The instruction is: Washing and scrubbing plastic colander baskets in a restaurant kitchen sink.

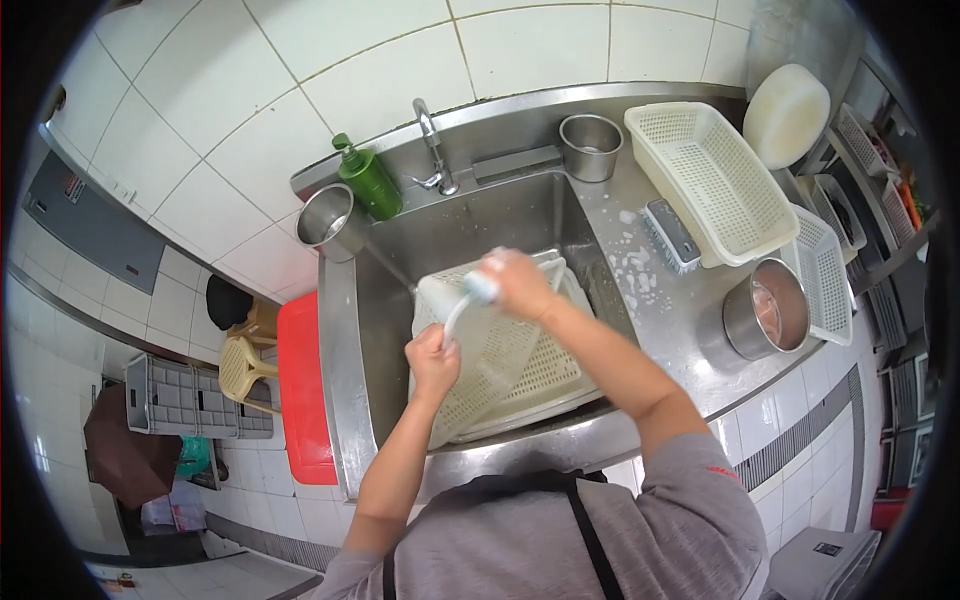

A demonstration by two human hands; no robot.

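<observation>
My left hand point(433, 361) is closed around the rim of a white perforated plastic basket point(484, 367), which is tilted over the steel sink point(480, 225). My right hand point(519, 283) grips a pale blue-and-white scrubber point(480, 287) against the basket's upper rim. Motion blurs that hand, so the scrubber's exact kind is unclear. Beneath the tilted basket, at least one more white perforated basket point(559, 367) lies in the sink.
Behind the sink stand a faucet point(431, 146), a green pump bottle point(370, 180) and a steel pot point(326, 223). The right counter holds another steel pot point(591, 148), a scrub brush point(671, 235), a white basket point(712, 180) and a larger pot point(766, 309). Foam spots the counter.
</observation>
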